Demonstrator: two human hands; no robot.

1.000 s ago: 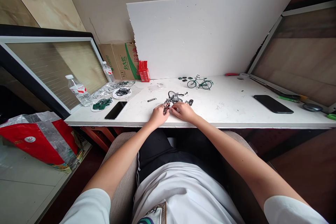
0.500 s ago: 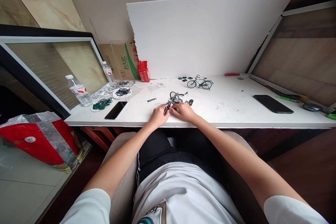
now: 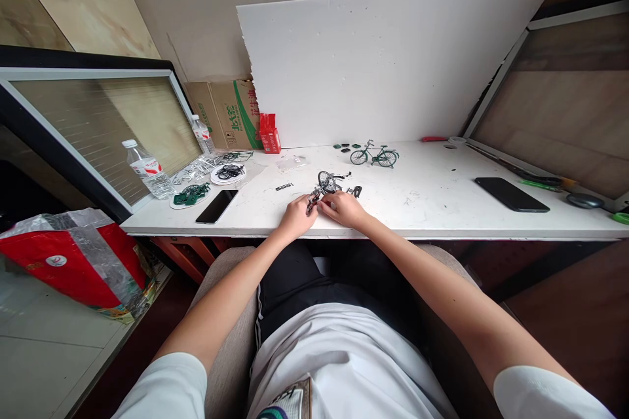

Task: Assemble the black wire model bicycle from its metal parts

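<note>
Close to the white table's front edge, my left hand (image 3: 297, 217) is closed with its fingertips on a small dark model bicycle part (image 3: 312, 201). My right hand (image 3: 346, 209) meets it from the other side, thumb and fingers pinched at the same spot; what they hold is too small to make out. Just beyond the fingertips lie a model bicycle wheel (image 3: 326, 181) and thin black parts, partly covered by my right hand. A small black piece (image 3: 356, 192) rests by my right knuckles. To the left is a short dark strip (image 3: 284, 186).
Behind my hands stands a green model bicycle (image 3: 375, 156). Phones lie left (image 3: 217, 206) and right (image 3: 512, 194). Dishes of green parts (image 3: 192, 194) and black parts (image 3: 230, 172), a water bottle (image 3: 150, 170) and a red box (image 3: 269, 133) are leftward. A white board (image 3: 393, 65) leans behind.
</note>
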